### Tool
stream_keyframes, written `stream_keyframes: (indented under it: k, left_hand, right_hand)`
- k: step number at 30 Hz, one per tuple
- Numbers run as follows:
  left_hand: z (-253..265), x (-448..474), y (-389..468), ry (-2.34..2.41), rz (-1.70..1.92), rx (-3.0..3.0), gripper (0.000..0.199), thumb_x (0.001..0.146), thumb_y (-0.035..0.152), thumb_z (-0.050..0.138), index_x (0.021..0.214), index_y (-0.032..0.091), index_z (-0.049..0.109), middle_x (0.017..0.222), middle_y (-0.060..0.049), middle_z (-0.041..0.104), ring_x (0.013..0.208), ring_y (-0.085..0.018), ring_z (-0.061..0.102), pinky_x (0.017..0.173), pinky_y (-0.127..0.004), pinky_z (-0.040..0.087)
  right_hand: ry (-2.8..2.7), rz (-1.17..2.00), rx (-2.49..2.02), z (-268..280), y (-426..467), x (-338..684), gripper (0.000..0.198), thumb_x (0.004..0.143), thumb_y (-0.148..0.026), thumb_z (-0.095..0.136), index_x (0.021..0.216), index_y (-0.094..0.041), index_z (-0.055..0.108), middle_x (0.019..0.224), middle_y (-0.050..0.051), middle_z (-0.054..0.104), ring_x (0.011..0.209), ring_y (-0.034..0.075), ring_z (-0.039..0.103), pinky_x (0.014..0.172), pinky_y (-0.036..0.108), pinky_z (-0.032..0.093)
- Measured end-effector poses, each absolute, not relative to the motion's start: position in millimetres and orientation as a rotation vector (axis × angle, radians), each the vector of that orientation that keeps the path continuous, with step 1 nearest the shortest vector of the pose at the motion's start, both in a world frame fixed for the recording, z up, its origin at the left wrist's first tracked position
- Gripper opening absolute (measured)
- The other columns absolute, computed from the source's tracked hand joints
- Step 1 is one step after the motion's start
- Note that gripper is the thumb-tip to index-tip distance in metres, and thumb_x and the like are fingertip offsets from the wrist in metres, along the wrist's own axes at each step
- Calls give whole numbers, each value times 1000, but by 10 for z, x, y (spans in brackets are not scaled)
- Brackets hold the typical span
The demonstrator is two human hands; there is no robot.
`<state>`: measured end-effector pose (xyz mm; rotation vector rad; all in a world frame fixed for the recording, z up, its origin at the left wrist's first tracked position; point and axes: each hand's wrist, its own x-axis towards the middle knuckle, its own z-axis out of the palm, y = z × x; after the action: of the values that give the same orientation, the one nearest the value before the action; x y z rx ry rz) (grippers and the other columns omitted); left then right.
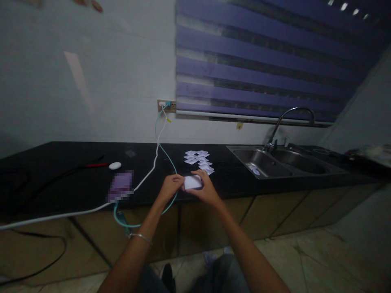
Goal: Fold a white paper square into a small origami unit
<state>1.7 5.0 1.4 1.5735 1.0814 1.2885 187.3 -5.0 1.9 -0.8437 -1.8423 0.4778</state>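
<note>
Both hands closed on one white paper piece [192, 182] – left hand [171, 185] pinching its left end, right hand [207, 189] around the right. It's at the tabletop's [221, 156] front edge, near a cluster of white paper pieces [191, 158]. Those look finished and laid out; the held one isn't down yet – fold state unclear, remaining count can't tell.

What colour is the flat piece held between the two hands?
The flat piece looks white, with a faint lilac cast; it shows in the head view.
</note>
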Motion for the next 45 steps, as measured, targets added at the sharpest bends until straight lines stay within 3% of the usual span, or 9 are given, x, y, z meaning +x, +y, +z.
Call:
stream_keyframes:
  k: [7,11,18,23,27,32,36,45]
  left_hand:
    - [-75,2,131,1083,1278,1548,27,71,38,66,76,11,70,64,-5,69,60,-17,61,57,-24,44]
    - [-37,6,116,1047,1321,1532,30,70,36,68,84,10,72,76,-8,72,72,-19,64,65,-26,46]
    - [-2,-4,67,997,1349,1460,29,70,38,69,83,12,70,79,-7,72,74,-19,64,70,-27,47]
    - [-7,5,68,949,1270,1513,30,72,40,66,83,12,69,77,-6,71,73,-18,64,68,-26,47]
    - [-13,26,92,973,1257,1536,31,70,40,69,84,12,69,78,-7,72,74,-20,66,69,-27,48]
    - [18,42,83,958,1209,1611,40,74,37,67,105,11,70,101,-12,72,91,-24,66,83,-33,48]
    - [54,56,47,908,1172,1639,37,77,38,64,103,12,72,105,-11,72,99,-26,64,91,-37,47]
    - [33,113,-13,910,1132,1641,39,76,36,68,107,13,70,104,-12,72,93,-25,67,85,-35,51]
  right_hand:
    - [-1940,353,-837,-11,-68,1814,46,72,-30,74,115,-23,59,121,9,50,115,22,49,98,35,40]
    - [-1953,324,-843,-26,-80,1838,43,74,-28,72,114,-22,60,131,11,46,124,23,44,102,38,37]
    - [-1914,275,-836,-27,-71,1856,11,83,-26,61,89,-22,70,138,10,44,130,24,39,106,43,30]
    - [-1852,259,-836,-47,-28,1838,15,88,-21,52,90,-22,67,134,9,50,129,23,40,107,44,29]
    - [-1831,297,-834,-74,7,1834,20,92,-21,43,99,-20,62,122,11,58,118,21,49,102,39,35]
    - [-1808,304,-851,-69,13,1828,21,93,-22,41,98,-18,61,108,11,61,104,21,55,94,35,41]
    - [-1758,273,-883,-80,21,1811,20,92,-23,42,96,-19,61,101,11,62,100,21,56,91,35,42]
    - [-1747,253,-928,-121,7,1796,21,92,-22,41,101,-18,60,98,10,63,94,21,58,86,32,44]
